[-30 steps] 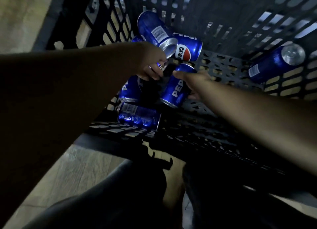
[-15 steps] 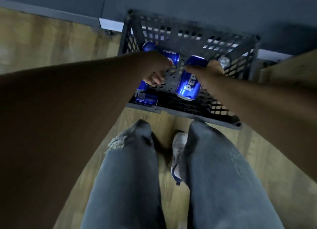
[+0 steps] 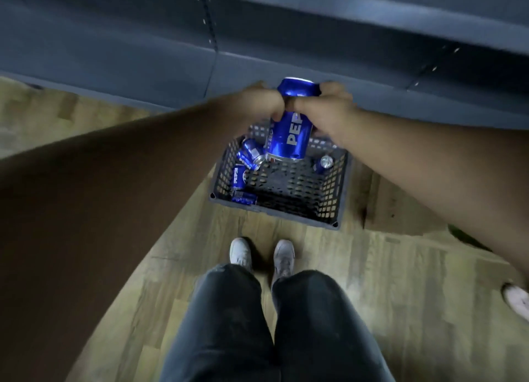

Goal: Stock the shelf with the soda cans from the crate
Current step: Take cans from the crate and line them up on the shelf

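The dark lattice crate point(image 3: 274, 208) sits on the wooden floor point(image 3: 372, 281) at the foot of the grey shelf point(image 3: 286, 38). Three loose cans point(image 3: 249, 155) lie along its left wall and a single can point(image 3: 323, 164) lies at the right; the middle of its bottom is bare.

Above its far rim, the right hand point(image 3: 329, 112) grips a blue soda can point(image 3: 292, 132), fingers wrapped round its upper part. The left hand point(image 3: 263, 104) has its fingers curled against the can's left side; what they hold I cannot tell.

White shoes point(image 3: 240, 252) stand near the crate's front edge, with open floor to either side.
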`<state>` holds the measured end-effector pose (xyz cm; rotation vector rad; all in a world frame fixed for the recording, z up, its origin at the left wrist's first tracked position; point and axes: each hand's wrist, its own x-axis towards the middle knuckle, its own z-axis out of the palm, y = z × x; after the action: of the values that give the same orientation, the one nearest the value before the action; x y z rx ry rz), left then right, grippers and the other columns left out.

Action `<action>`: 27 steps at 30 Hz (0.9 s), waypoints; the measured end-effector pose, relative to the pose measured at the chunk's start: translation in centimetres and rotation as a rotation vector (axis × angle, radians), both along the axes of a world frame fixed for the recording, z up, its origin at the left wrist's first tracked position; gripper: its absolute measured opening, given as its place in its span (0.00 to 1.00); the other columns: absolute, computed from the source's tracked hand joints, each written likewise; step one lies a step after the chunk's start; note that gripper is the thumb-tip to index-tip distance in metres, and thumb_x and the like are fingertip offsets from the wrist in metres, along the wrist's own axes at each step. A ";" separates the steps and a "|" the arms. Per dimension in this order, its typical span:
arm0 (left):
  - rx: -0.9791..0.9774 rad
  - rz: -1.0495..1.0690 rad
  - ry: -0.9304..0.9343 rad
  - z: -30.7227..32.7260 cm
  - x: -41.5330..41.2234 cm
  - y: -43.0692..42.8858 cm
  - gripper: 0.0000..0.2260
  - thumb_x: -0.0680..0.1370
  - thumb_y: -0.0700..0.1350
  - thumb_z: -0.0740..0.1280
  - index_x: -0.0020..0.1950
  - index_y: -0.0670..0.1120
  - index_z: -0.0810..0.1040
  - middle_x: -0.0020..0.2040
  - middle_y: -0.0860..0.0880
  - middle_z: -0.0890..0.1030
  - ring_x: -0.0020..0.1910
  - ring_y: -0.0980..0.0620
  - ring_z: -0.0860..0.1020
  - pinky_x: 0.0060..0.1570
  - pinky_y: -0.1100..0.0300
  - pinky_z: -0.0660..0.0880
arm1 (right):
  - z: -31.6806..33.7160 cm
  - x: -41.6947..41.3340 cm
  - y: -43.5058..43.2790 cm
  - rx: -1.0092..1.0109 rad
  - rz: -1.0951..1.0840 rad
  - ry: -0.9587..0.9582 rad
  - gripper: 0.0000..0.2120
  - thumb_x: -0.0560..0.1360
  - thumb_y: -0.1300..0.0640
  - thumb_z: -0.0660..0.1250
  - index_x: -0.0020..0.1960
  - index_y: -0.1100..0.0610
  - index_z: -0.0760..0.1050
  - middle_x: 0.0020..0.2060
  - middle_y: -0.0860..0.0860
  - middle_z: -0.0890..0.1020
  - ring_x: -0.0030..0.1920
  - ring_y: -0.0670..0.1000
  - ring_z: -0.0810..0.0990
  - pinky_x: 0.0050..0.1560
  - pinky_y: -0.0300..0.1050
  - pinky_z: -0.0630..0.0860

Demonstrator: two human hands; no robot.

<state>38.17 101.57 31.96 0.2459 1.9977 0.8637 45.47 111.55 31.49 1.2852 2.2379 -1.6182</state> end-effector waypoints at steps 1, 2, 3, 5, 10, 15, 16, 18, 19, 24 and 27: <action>0.072 0.028 -0.030 1.8 -0.2 -0.1 0.05 0.67 0.37 0.63 0.42 0.42 0.71 0.37 0.44 0.74 0.39 0.45 0.73 0.37 0.59 0.65 | 1.9 -0.1 0.1 -0.037 0.002 0.039 0.16 0.66 0.55 0.75 0.50 0.57 0.75 0.44 0.54 0.81 0.43 0.52 0.82 0.46 0.48 0.80; 0.136 0.065 -0.069 3.4 -0.3 -0.4 0.04 0.68 0.36 0.62 0.40 0.43 0.70 0.37 0.46 0.73 0.37 0.47 0.72 0.37 0.60 0.67 | 3.7 -0.2 0.1 -0.089 -0.004 0.085 0.16 0.67 0.57 0.75 0.51 0.58 0.75 0.43 0.54 0.81 0.40 0.51 0.82 0.43 0.48 0.80; 0.200 0.107 -0.122 4.9 -0.5 -0.9 0.04 0.71 0.36 0.60 0.42 0.44 0.71 0.39 0.47 0.74 0.37 0.49 0.73 0.37 0.60 0.69 | 5.6 -0.1 0.2 -0.145 -0.015 0.131 0.18 0.68 0.58 0.75 0.54 0.60 0.74 0.42 0.54 0.81 0.38 0.50 0.81 0.40 0.46 0.81; 0.296 0.147 -0.221 7.6 -0.7 -2.3 0.06 0.75 0.37 0.58 0.48 0.45 0.72 0.44 0.47 0.75 0.37 0.51 0.75 0.40 0.59 0.74 | 9.0 0.2 0.5 -0.214 -0.011 0.193 0.24 0.69 0.57 0.75 0.61 0.63 0.71 0.44 0.54 0.82 0.38 0.51 0.82 0.39 0.46 0.82; 0.347 0.018 -0.275 13.3 -0.8 -5.3 0.13 0.68 0.42 0.67 0.52 0.49 0.76 0.52 0.48 0.80 0.47 0.49 0.78 0.62 0.46 0.68 | 16.2 0.3 0.4 -0.247 0.080 0.306 0.16 0.71 0.56 0.73 0.54 0.58 0.72 0.39 0.52 0.82 0.37 0.50 0.83 0.39 0.44 0.80; 0.351 -0.097 -0.117 19.0 0.4 -6.4 0.17 0.64 0.49 0.68 0.53 0.51 0.77 0.54 0.50 0.82 0.51 0.51 0.78 0.60 0.48 0.68 | 22.0 0.1 -0.6 -0.182 0.224 0.376 0.11 0.69 0.57 0.73 0.50 0.56 0.76 0.40 0.51 0.82 0.38 0.49 0.82 0.37 0.40 0.80; 0.338 -0.110 -0.075 20.0 0.6 -6.6 0.19 0.64 0.50 0.68 0.54 0.52 0.77 0.56 0.49 0.81 0.51 0.51 0.78 0.61 0.48 0.68 | 22.9 0.0 -0.8 -0.171 0.254 0.387 0.10 0.69 0.57 0.73 0.50 0.55 0.77 0.40 0.51 0.83 0.39 0.50 0.82 0.40 0.42 0.80; 0.319 -0.127 -0.010 21.9 1.1 -7.0 0.20 0.63 0.51 0.68 0.54 0.52 0.76 0.58 0.48 0.80 0.51 0.50 0.77 0.58 0.50 0.68 | 24.5 -0.1 -1.2 -0.149 0.289 0.415 0.09 0.69 0.58 0.73 0.48 0.55 0.78 0.39 0.52 0.83 0.39 0.50 0.82 0.42 0.44 0.81; 0.323 -0.125 0.016 22.7 1.3 -7.2 0.19 0.62 0.51 0.68 0.53 0.52 0.76 0.57 0.49 0.79 0.51 0.50 0.77 0.56 0.51 0.69 | 25.3 -0.1 -1.4 -0.134 0.299 0.429 0.08 0.69 0.59 0.73 0.47 0.54 0.78 0.39 0.52 0.83 0.39 0.50 0.82 0.42 0.44 0.81; 0.482 -0.055 0.024 25.3 1.0 -7.9 0.14 0.62 0.47 0.68 0.48 0.51 0.78 0.45 0.52 0.83 0.45 0.53 0.80 0.59 0.49 0.69 | 28.8 -0.3 -2.2 -0.181 0.348 0.525 0.08 0.67 0.59 0.71 0.46 0.54 0.77 0.39 0.51 0.82 0.37 0.49 0.81 0.43 0.42 0.79; 0.620 0.002 -0.038 26.7 1.0 -7.9 0.12 0.63 0.44 0.68 0.46 0.49 0.79 0.39 0.51 0.84 0.39 0.53 0.81 0.52 0.54 0.73 | 30.6 -0.5 -2.5 -0.259 0.384 0.544 0.06 0.68 0.57 0.68 0.46 0.54 0.77 0.38 0.50 0.82 0.38 0.48 0.81 0.48 0.44 0.76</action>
<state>39.22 93.71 58.64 0.5695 1.6450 1.4627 44.97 109.09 62.11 0.3439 2.2341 -2.1751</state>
